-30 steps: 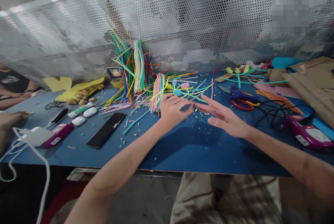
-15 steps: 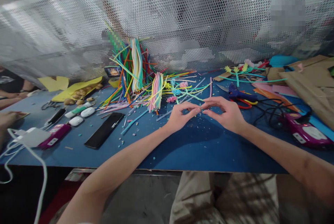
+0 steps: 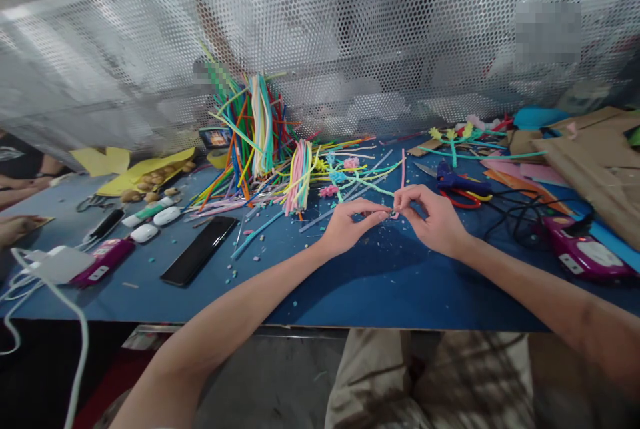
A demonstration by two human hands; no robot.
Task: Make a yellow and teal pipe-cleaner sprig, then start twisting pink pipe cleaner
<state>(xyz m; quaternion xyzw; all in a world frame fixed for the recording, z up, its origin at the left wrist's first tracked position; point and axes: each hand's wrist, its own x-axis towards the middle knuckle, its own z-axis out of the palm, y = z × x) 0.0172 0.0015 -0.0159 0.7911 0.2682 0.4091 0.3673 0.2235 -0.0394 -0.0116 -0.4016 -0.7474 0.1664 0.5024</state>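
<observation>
My left hand is closed, thumb and forefinger pinched together at the fingertips. Opposite it, my right hand pinches too, and the two sets of fingertips almost meet. Between them is a pink pipe cleaner; its long end rises behind the right fingers and a small pink bit shows below them. The fingers hide most of the part being held. Just behind the hands lie a mint-green pipe cleaner stem and small fuzzy flowers, pink and blue.
Pipe cleaner bundles stand at the back. Scissors and black cables lie to the right, near a purple power strip. A phone lies left. Another person's hand is at far left. A perforated metal panel borders the table.
Both hands have shifted slightly to the right. The right fingers have curled closer together, and a small pink bit now shows beneath them.
</observation>
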